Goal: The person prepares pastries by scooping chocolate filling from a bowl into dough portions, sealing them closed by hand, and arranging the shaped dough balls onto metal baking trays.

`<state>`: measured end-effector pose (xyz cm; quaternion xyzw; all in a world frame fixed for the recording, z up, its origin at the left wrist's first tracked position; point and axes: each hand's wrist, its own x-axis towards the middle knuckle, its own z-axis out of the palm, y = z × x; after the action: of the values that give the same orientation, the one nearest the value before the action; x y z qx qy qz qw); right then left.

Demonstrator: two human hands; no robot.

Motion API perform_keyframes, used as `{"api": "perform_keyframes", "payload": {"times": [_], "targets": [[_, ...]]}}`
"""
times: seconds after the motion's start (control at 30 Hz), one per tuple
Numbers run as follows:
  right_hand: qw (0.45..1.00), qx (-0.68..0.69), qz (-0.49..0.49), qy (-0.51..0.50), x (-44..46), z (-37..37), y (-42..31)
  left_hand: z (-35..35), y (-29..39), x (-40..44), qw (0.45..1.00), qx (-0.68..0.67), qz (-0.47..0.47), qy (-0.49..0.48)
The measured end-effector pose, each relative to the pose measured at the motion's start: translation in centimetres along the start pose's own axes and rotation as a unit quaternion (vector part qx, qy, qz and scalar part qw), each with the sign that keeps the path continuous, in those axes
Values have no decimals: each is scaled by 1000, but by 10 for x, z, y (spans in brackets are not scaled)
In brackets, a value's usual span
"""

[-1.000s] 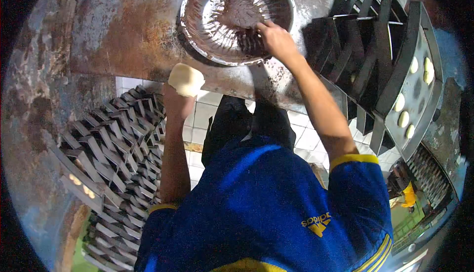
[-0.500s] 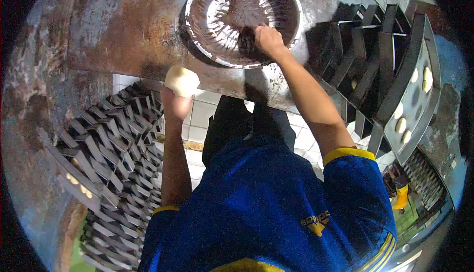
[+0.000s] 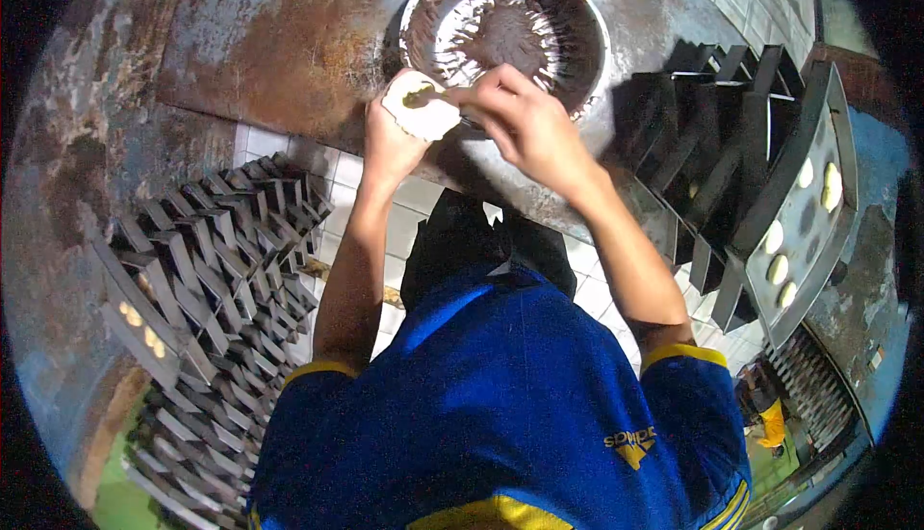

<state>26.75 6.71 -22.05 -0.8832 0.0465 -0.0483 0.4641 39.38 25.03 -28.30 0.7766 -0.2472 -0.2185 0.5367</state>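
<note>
My left hand (image 3: 393,145) holds up a round, flattened piece of pale dough (image 3: 428,123) in its palm and fingers, in front of the basin. A dark brown dab of filling lies on the dough near its upper edge. My right hand (image 3: 529,130) is closed round a narrow spreading stick (image 3: 452,97) whose tip touches that dab; most of the stick is hidden by my fingers. Just behind both hands stands a wide metal basin (image 3: 601,44), its inside smeared with dark brown paste.
Stacked metal trays rise at the right, the top tray (image 3: 756,275) carrying several dough balls (image 3: 778,268). Another tall stack of dark trays (image 3: 221,270) stands at the left, with dough pieces (image 3: 154,339) on one. A person in yellow (image 3: 773,424) is in the far right background.
My right hand has come out of the basin and over to the dough. The left hand has risen rightward with the dough, where brown filling now shows.
</note>
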Motion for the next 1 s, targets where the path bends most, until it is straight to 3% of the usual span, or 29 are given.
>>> {"api": "perform_keyframes", "payload": {"times": [0.07,0.13,0.27,0.33,0.4,0.47,0.53,0.57,0.6,0.63,0.7,0.73,0.8,0.9,1.0], "targets": [[989,-120,-53,65,-15,9,-2,5,8,0,999,-18,50,-8],[984,-131,-57,106,-31,14,-6,10,16,-2,996,-92,15,-7],[980,-122,-29,156,-77,35,11,31,-17,-8,1000,-18,2,6],[966,-27,56,250,-115,63,36,43,-36,-10,999,16,26,40],[938,35,216,270,-166,89,70,45,-33,-10,982,-140,-116,44],[915,-54,313,250,-228,120,143,46,-55,-12,991,-105,-75,25],[898,-56,428,82,-265,123,182,47,-59,-18,991,-84,-85,-54],[920,-117,357,116,-265,125,193,44,9,-23,991,-71,-74,-88],[925,-163,321,121,-237,100,166,44,9,-22,991,-69,-70,-92],[951,-123,212,186,-212,77,140,44,8,-21,986,-64,-37,-149],[976,-11,136,169,-147,14,47,43,49,-23,968,-24,-10,-249],[984,5,76,158,-130,-6,15,46,42,-16,943,-12,9,-333],[993,-38,-16,108,-106,-36,-29,54,55,-19,927,-67,26,-368],[993,-83,-21,81,-98,-55,-49,59,66,-16,908,-80,17,-411],[998,-10,9,64,-99,-66,-55,46,88,-8,880,-53,30,-471]]}}
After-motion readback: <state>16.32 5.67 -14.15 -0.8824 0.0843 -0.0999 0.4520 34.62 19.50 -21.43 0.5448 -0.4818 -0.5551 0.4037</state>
